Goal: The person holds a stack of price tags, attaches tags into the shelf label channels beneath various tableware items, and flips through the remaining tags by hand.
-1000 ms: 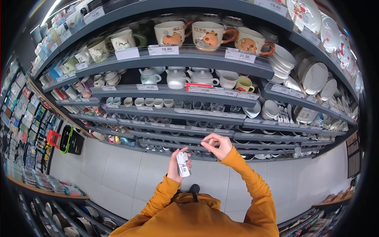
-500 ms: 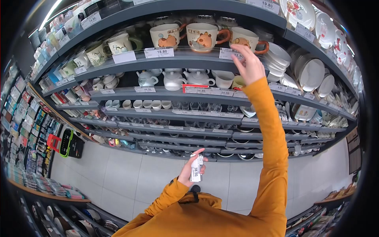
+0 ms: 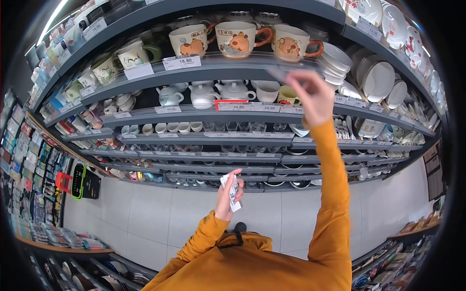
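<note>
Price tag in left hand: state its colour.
White price tag with dark print; head view.

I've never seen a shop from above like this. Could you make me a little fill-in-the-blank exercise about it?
1. The lower hand, holding price labels, is the ____ one.
2. The price tag beneath the leftmost brown-handled mug reads ____.
3. Counting the brown-handled mugs in the front row gives ____.
4. The white teapots stand one level ____ than those mugs.

Missing words: left; 18.80; three; lower.
</note>
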